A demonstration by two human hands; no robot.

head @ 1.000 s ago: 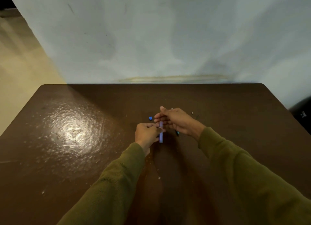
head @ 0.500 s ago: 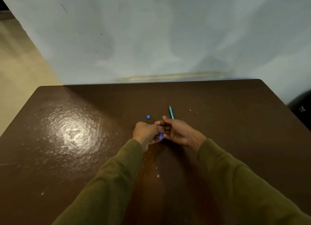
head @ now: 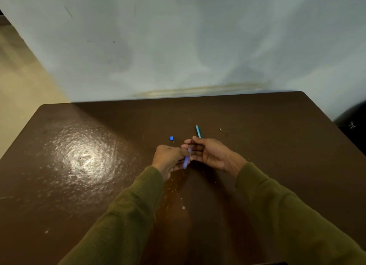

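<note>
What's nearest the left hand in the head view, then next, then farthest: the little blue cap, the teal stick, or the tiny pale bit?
1. Little blue cap, just beyond the left hand, which holds the purple tube.
2. Teal stick, farther back, behind the right hand.
3. Tiny pale bit, farthest, off to the right.

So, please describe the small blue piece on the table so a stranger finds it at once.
On the brown table, look beyond the left hand. The small blue piece lies there, touching nothing. It is short and blocky, unlike the long thin teal stick to its right.
</note>
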